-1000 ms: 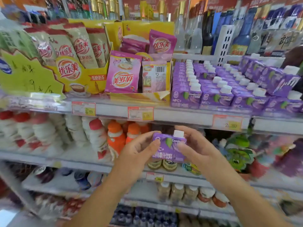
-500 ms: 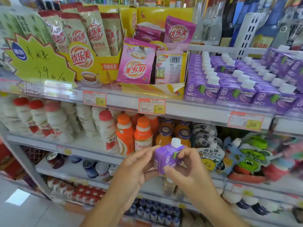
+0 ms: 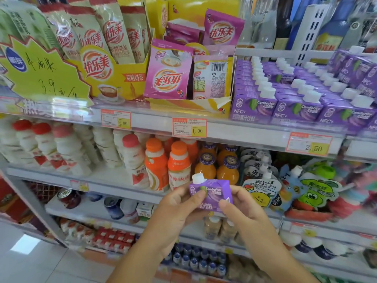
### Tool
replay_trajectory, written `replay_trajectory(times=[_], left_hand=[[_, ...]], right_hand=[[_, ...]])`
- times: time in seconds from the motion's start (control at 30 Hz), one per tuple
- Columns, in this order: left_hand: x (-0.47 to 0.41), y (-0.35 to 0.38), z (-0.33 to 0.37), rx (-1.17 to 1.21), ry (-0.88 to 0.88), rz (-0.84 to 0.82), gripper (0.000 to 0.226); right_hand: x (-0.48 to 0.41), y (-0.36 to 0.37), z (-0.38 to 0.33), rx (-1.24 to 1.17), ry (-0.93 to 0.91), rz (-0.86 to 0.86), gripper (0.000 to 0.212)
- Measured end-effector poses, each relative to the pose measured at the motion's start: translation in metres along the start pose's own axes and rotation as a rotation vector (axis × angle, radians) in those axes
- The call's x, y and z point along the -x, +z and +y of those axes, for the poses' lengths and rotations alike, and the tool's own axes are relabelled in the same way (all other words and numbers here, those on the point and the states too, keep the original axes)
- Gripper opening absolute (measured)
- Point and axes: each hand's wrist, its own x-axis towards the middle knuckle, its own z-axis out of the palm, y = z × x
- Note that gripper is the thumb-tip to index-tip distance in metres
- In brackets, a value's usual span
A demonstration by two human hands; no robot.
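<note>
A small purple juice carton [image 3: 214, 193] with a white cap sits between both my hands, in front of the middle shelf. My left hand [image 3: 175, 209] grips its left side, thumb across the front. My right hand [image 3: 240, 209] pinches its right side, thumb on the lower front corner. The carton is tilted, printed face toward me, cap at upper left. Rows of the same purple cartons [image 3: 302, 94] fill the upper shelf at the right.
Yellow display boxes of milk-tea sachets [image 3: 169, 72] stand on the upper shelf [image 3: 234, 131]. Below are white bottles [image 3: 67, 150], orange bottles [image 3: 157, 166] and cartoon drink pouches [image 3: 263, 188]. Lower shelves hold cans and small bottles. Pale floor [image 3: 30, 258] lies at lower left.
The carton has been turned in my hands from its narrow side to its printed face, and has dropped slightly. The camera view has shifted down and left along the shelves.
</note>
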Motion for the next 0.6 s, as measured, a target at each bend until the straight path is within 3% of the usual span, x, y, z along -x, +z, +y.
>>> replay_trajectory(times=[0.43,0.6], left_hand=[[0.009,-0.009,-0.001,-0.031,0.039,0.048,0.040],[0.011,-0.002,-0.007,-0.015,0.029,0.071,0.043]], right_hand=[[0.002,-0.008,0.015,0.088,-0.014,0.041,0.044],[0.007,-0.009,0.014,0.087,-0.086,0.198,0.033]])
